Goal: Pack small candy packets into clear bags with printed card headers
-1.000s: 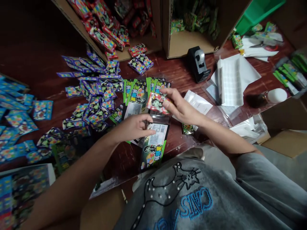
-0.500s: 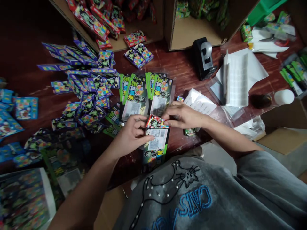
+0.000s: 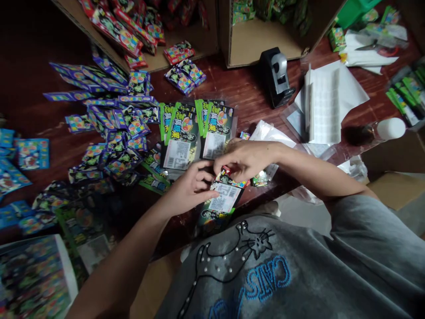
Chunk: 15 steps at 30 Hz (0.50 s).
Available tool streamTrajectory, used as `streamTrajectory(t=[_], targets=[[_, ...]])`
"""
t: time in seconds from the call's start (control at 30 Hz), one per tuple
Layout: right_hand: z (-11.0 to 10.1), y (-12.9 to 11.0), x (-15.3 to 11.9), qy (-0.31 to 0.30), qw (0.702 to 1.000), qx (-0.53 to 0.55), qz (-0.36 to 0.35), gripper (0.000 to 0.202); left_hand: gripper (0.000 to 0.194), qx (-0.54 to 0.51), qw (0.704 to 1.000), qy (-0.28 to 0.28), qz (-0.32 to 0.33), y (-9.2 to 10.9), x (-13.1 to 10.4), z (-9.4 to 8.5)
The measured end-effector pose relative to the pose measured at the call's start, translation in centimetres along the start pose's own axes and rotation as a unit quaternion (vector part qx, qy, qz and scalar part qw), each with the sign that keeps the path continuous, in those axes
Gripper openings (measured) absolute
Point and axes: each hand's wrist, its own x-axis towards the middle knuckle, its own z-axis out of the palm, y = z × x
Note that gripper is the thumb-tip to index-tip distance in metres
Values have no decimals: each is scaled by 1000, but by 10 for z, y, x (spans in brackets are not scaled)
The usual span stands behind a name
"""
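My left hand [image 3: 189,190] is closed on the edge of a black-and-green printed bag [image 3: 223,198], its thumb lying over the pale label. A small red candy packet [image 3: 226,178] shows at the bag's upper end, partly covered by fingers. My right hand [image 3: 254,158] bends down over that packet, thumb and fingers pinching it. How far the packet sits inside the bag is hidden. Just beyond my hands lie two overlapping groups of similar bags, one on the left [image 3: 181,153] and one on the right [image 3: 215,144].
Purple packets [image 3: 114,119] are heaped at left, with blue packets [image 3: 33,153] farther out. Cardboard boxes hold red packets [image 3: 116,31] and green packets [image 3: 244,11]. A tape dispenser [image 3: 275,77], white label sheets [image 3: 323,110] and a white-capped bottle [image 3: 392,128] stand at right.
My right hand has curled farther over the red packet, hiding more of it. The bag's upper end has tilted to the right. The view has shifted slightly.
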Motion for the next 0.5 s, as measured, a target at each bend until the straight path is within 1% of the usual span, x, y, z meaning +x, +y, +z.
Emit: streamTrajectory(t=[0.03, 0.07, 0.1, 0.2, 0.27, 0.33, 0.37, 0.43, 0.47, 0.5], targets=[[3, 0, 1, -10, 1000, -13, 1, 27, 75, -6, 1000, 2, -1, -2, 0, 2], [8, 1, 1, -7, 1000, -27, 10, 26, 72, -11, 1000, 11, -4, -3, 0, 3], [15, 2, 2, 12, 999, -41, 28, 27, 70, -14, 1000, 24, -10, -5, 0, 3], [42, 3, 0, 109, 988, -65, 93, 40, 67, -28, 997, 67, -14, -11, -3, -1], [57, 1, -9, 154, 981, -71, 95, 44, 66, -32, 996, 82, 2, -15, -7, -5], [63, -3, -26, 192, 975, -81, 80, 50, 67, -11, 996, 86, 18, -17, -10, -10], [63, -6, -39, 216, 968, -89, 87, 57, 67, 10, 997, 81, 18, -17, -12, -12], [58, -14, -69, 247, 951, -123, 138, 80, 59, 63, 996, 59, 2, -14, -13, -17], [56, -18, -83, 241, 944, -147, 170, 92, 53, 87, 995, 46, -8, -12, -13, -18], [56, -21, -96, 219, 938, -174, 202, 100, 48, 106, 994, 35, -15, -9, -12, -19]])
